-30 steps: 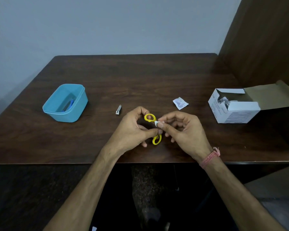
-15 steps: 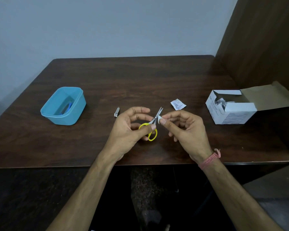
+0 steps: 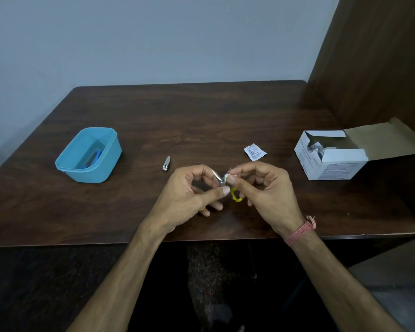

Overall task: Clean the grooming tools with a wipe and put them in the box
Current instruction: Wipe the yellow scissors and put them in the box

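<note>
A metal nail clipper point(image 3: 166, 163) lies on the dark wooden tabletop point(image 3: 201, 116) just left of the hands, and a torn wipe sachet point(image 3: 255, 152) lies beyond them to the right. Nothing blocks the path to the blue plastic box point(image 3: 89, 155) at the left, which holds a blue-handled tool point(image 3: 95, 158). An open white carton point(image 3: 333, 159) at the right shows packets inside. The left hand point(image 3: 189, 197) grips yellow-handled scissors point(image 3: 225, 185) above the tabletop; the right hand point(image 3: 264, 190) pinches a small white wipe point(image 3: 226, 176) on one blade.
</note>
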A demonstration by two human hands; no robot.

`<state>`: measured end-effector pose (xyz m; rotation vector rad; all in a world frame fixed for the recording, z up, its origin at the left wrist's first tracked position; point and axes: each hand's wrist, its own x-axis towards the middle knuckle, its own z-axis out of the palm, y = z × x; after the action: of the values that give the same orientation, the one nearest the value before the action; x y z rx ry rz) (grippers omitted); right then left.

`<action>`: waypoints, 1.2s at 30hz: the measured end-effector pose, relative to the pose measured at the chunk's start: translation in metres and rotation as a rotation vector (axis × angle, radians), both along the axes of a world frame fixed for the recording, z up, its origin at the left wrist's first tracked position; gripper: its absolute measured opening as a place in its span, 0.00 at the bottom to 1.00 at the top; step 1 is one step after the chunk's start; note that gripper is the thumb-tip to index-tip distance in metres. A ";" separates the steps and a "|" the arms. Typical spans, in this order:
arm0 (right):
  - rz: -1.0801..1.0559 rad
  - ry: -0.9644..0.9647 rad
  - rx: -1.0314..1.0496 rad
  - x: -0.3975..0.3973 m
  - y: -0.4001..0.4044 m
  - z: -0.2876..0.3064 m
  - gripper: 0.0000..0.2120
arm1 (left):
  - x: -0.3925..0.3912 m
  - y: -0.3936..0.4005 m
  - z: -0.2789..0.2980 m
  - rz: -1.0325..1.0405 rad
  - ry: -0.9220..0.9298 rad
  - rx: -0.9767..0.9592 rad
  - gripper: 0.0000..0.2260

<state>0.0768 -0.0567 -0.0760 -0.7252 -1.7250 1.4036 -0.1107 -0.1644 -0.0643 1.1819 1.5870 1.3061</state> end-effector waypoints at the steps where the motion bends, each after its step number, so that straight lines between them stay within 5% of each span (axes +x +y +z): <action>1: 0.013 0.001 0.003 0.000 0.000 0.000 0.04 | -0.001 0.000 0.000 0.005 0.020 0.006 0.08; 18: -0.013 0.034 -0.034 -0.003 -0.002 0.001 0.07 | -0.001 0.001 -0.007 0.004 0.204 0.063 0.11; 36: -0.100 -0.020 0.046 -0.005 -0.004 0.000 0.08 | 0.002 0.001 -0.006 -0.050 0.137 0.059 0.05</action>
<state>0.0720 -0.0608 -0.0755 -0.7911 -1.7067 1.2887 -0.1087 -0.1632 -0.0705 1.3643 1.6145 1.2703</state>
